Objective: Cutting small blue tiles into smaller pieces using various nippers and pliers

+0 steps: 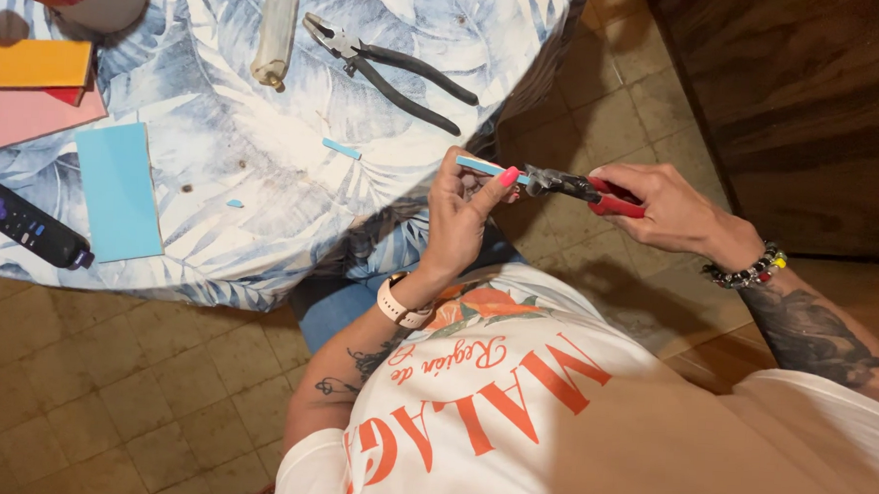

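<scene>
My left hand (465, 214) pinches a thin light-blue strip (483, 166) between thumb and fingers, just past the table's edge. My right hand (660, 206) grips a small tool with red handles (597, 192); its dark metal jaws meet the right end of the strip. A watch sits on my left wrist and a bead bracelet on my right. Both hands hover over my lap, apart from the table.
On the leaf-patterned tablecloth (267, 173) lie black-handled pliers (392, 70), a pale glue stick (275, 32), a light-blue sheet (118, 192), orange and pink sheets (31, 87), a black remote (26, 225) and small blue offcuts (342, 149). Tiled floor and a dark wooden cabinet lie to the right.
</scene>
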